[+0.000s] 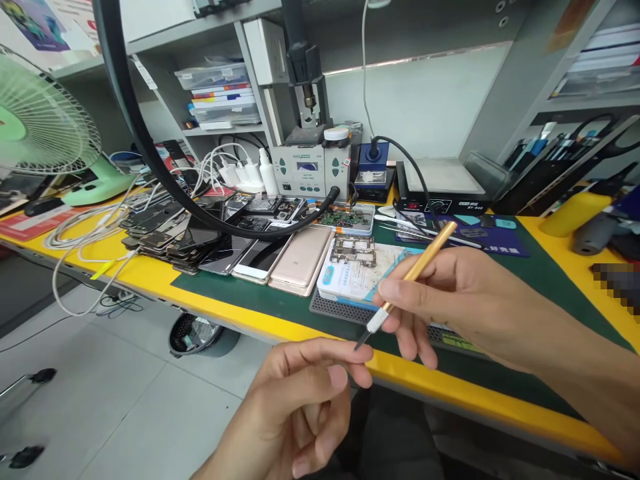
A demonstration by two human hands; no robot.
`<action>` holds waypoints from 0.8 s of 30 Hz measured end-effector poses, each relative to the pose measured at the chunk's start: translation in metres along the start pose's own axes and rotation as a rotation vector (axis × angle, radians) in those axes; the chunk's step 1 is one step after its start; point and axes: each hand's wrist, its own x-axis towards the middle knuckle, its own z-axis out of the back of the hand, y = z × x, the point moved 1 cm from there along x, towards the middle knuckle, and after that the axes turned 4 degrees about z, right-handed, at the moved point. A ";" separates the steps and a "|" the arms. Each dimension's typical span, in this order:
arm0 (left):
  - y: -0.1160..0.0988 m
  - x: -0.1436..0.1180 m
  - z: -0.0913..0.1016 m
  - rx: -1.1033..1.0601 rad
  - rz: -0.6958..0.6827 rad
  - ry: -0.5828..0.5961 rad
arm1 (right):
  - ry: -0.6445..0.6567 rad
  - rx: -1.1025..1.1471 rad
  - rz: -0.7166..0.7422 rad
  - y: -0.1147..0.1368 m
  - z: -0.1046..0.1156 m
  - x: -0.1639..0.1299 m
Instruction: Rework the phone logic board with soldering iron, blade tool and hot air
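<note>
My right hand (440, 300) grips a craft knife (423, 263) with a gold handle, a silver collar and a short dark blade pointing down to the left. The blade's tip is at the index fingertip of my left hand (310, 393) and appears to touch it. That hand is palm up, its index finger stretched out and the others loosely curled and apart, holding nothing. Behind the knife, a phone circuit board (354, 251) lies on a white box (345, 280). The box rests on a dark perforated mat (335, 309), partly hidden by my right hand.
Several phones (303, 257) lie left of the box, beside stacked phone parts (160, 230). A grey soldering station (310, 170) stands behind. A thick black cable (125, 120) loops across the left. At right are a yellow bottle (575, 210) and a tool holder (530, 167).
</note>
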 end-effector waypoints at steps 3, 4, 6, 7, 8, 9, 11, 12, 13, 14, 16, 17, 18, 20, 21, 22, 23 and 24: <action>0.001 -0.001 0.000 -0.010 -0.017 0.008 | 0.030 0.051 0.007 -0.002 0.001 0.000; 0.002 0.000 0.000 -0.010 -0.016 0.008 | 0.036 0.057 0.006 -0.002 0.001 0.000; 0.002 0.000 0.001 -0.008 -0.010 0.009 | 0.045 0.062 0.018 -0.001 0.002 -0.001; 0.002 0.000 0.001 -0.011 -0.008 0.012 | 0.043 0.062 0.023 -0.001 0.002 -0.001; 0.002 0.000 0.001 -0.016 -0.006 0.015 | 0.038 0.061 0.023 0.000 0.002 -0.001; 0.002 -0.001 0.001 -0.018 -0.003 0.016 | 0.031 0.058 0.017 0.001 0.002 -0.002; 0.002 -0.002 0.000 -0.002 0.005 -0.004 | 0.017 0.060 0.012 0.003 0.001 -0.002; 0.001 -0.003 -0.001 0.017 0.004 -0.023 | 0.012 0.062 0.010 0.003 0.001 -0.002; 0.001 -0.004 -0.002 0.041 -0.005 -0.045 | 0.012 0.069 0.009 0.004 0.001 -0.002; 0.001 -0.004 -0.002 0.069 -0.016 -0.068 | 0.010 0.076 0.008 0.004 0.001 -0.002; 0.001 -0.006 -0.004 0.121 -0.049 -0.109 | 0.005 0.088 -0.002 0.004 0.001 -0.002; 0.001 -0.006 -0.004 0.145 -0.065 -0.125 | 0.002 0.095 -0.005 0.004 0.001 -0.002; 0.001 -0.006 -0.005 0.167 -0.081 -0.139 | -0.004 0.101 -0.007 0.005 0.001 -0.002; 0.003 -0.006 -0.005 0.206 -0.118 -0.157 | -0.005 0.106 -0.004 0.005 0.001 -0.003; 0.003 -0.006 -0.006 0.222 -0.137 -0.166 | -0.007 0.106 -0.004 0.005 0.001 -0.003; 0.004 -0.006 -0.006 0.234 -0.155 -0.177 | -0.012 0.103 -0.006 0.005 0.001 -0.003; 0.005 -0.006 -0.006 0.242 -0.169 -0.190 | -0.013 0.100 -0.008 0.005 0.001 -0.003; 0.005 -0.005 -0.006 0.249 -0.181 -0.204 | -0.012 0.099 -0.006 0.005 0.001 -0.003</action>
